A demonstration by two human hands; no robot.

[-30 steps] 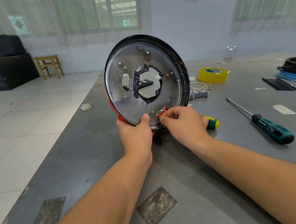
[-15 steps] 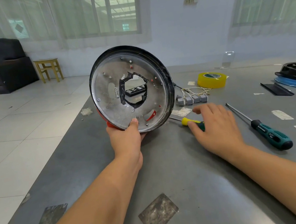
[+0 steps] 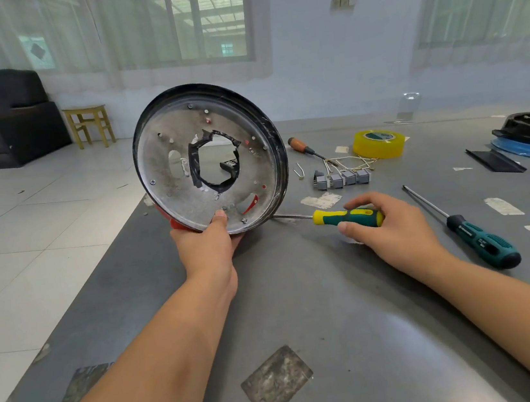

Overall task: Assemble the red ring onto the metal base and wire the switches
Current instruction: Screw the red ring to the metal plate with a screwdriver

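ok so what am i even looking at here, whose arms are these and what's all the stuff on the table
There is no machine here: these are a person's two bare arms, filmed by a wide-angle camera worn on their head, looking forward and down. The left hand holds a round metal base up on edge, with a red ring showing behind its lower rim. The right hand closes its fingers around a yellow-and-green screwdriver lying on the grey table. Also on the table: a second, dark green screwdriver, an orange-handled one, a row of small grey switches with thin wires, and a roll of yellow tape. A black and blue part sits at the far right edge.
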